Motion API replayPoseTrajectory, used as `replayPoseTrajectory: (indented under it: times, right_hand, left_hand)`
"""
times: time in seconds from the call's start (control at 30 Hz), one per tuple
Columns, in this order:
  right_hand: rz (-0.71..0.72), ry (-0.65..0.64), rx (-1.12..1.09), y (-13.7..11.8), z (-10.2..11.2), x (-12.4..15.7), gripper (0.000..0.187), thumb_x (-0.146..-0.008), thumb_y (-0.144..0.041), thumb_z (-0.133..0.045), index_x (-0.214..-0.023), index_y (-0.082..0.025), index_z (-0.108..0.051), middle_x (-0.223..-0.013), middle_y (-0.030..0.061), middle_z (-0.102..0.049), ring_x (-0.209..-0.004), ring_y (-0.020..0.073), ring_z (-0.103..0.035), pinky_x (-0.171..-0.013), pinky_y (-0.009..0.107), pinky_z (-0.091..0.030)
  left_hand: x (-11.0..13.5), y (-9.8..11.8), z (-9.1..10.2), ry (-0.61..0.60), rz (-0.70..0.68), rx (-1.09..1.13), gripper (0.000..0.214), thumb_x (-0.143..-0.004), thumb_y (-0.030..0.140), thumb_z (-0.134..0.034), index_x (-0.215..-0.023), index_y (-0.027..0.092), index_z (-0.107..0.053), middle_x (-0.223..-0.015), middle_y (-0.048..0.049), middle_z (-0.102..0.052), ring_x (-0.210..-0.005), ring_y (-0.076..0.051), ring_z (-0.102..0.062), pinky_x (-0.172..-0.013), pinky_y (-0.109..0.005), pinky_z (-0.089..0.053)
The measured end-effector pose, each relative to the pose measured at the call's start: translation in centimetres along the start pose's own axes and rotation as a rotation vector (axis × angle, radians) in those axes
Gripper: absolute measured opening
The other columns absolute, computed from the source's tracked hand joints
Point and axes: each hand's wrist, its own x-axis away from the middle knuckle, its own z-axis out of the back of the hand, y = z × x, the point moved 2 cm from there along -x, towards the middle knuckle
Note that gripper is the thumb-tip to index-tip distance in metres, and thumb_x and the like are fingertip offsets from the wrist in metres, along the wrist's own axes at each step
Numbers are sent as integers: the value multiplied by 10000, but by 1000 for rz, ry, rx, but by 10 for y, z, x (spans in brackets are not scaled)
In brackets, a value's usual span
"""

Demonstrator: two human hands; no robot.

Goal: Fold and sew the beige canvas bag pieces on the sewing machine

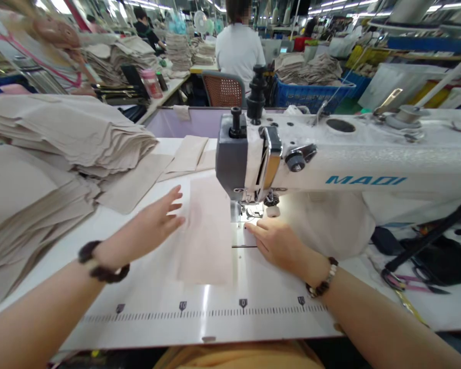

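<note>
A pale beige fabric piece (207, 236) lies on the white sewing table, left of the needle area of a white sewing machine (330, 154). My left hand (153, 220) is open just left of this piece, fingers spread and nothing in them. My right hand (278, 241) rests by the metal needle plate (238, 233), its index finger stretched out towards the presser foot (251, 211). No cloth shows in my right hand, though its lower fingers are partly hidden. A larger beige cloth (326, 220) lies under the machine arm, behind that hand.
Tall stacks of beige fabric pieces (80, 128) fill the table's left side. Folded pieces (188, 154) lie at the back. Scissors with pink handles (407, 282) and a black pouch (445, 256) are at right. A person in white (240, 51) sits ahead, near a blue crate (311, 95).
</note>
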Motion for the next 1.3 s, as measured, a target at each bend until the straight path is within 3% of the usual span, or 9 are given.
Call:
replayPoseTrajectory:
  times: [0.07, 0.13, 0.2, 0.27, 0.4, 0.57, 0.8, 1.0, 1.3]
  right_hand:
    - [14, 6, 8, 0, 0, 0, 280, -828, -89, -456, -1072, -151, -578, -812, 43, -601, -730, 163, -517, -646, 272, -359]
    - [34, 20, 19, 0, 0, 1, 261, -830, -101, -470, -1058, -148, -588, -801, 39, -595, -717, 160, -509, -641, 269, -347]
    - [57, 45, 22, 0, 1, 3, 235, -834, -113, -479, -1030, -144, -604, -761, 33, -586, -691, 156, -497, -630, 267, -335]
    - [87, 76, 18, -1, 2, 4, 219, -832, -115, -484, -1002, -146, -618, -718, 27, -569, -665, 154, -483, -616, 267, -324]
    - [161, 114, 25, -2, 3, 6, 194, -815, -111, -499, -950, -152, -632, -681, 18, -544, -634, 155, -455, -598, 272, -306]
    - [176, 148, 77, -2, -2, 4, 169, -835, -133, -492, -950, -148, -615, -680, 17, -536, -622, 156, -446, -577, 281, -285]
    - [102, 131, 86, 0, -10, 1, 268, -820, -93, -480, -1067, -152, -564, -715, 18, -552, -633, 155, -460, -560, 286, -269]
    - [70, 135, 58, -2, -6, -1, 264, -823, -81, -458, -1057, -145, -561, -710, 20, -556, -634, 152, -457, -534, 278, -252]
    - [38, 154, 78, -2, -8, -3, 304, -798, -62, -457, -1072, -152, -555, -710, 27, -565, -643, 151, -468, -535, 270, -254]
  left_hand:
    - [17, 4, -23, 66, -266, -307, 421, -845, 232, -428, -1250, 120, -435, -1322, -172, -427, -1193, -287, -433, -963, -483, -397]
    - [31, 14, -47, -85, -523, -426, 347, -890, 166, -358, -1215, 154, -478, -1274, -135, -487, -1145, -223, -486, -954, -397, -434]
    - [35, 27, -67, -202, -651, -501, 330, -893, 101, -335, -1166, 135, -518, -1225, -123, -533, -1113, -201, -512, -949, -351, -447]
    - [29, 37, -79, -195, -702, -535, 307, -894, 97, -352, -1148, 81, -524, -1211, -147, -537, -1120, -218, -505, -956, -351, -442]
    - [1, 44, -89, -174, -667, -504, 255, -897, 147, -410, -1080, 42, -551, -1176, -165, -543, -1107, -239, -509, -955, -362, -439]
    - [-22, 41, -86, -204, -645, -450, 206, -890, 128, -426, -1036, 85, -565, -1127, -117, -560, -1028, -200, -544, -920, -329, -457]
    - [-31, 42, -81, -242, -566, -428, 182, -890, 126, -417, -974, 107, -577, -966, -92, -584, -919, -193, -565, -834, -332, -483]
    - [-35, 44, -79, -225, -572, -393, 156, -883, 115, -421, -892, 111, -577, -973, -97, -573, -932, -211, -552, -824, -341, -471]
    - [-38, 44, -80, -230, -548, -428, 142, -871, 103, -446, -920, 122, -578, -937, -71, -581, -852, -176, -570, -789, -292, -474]
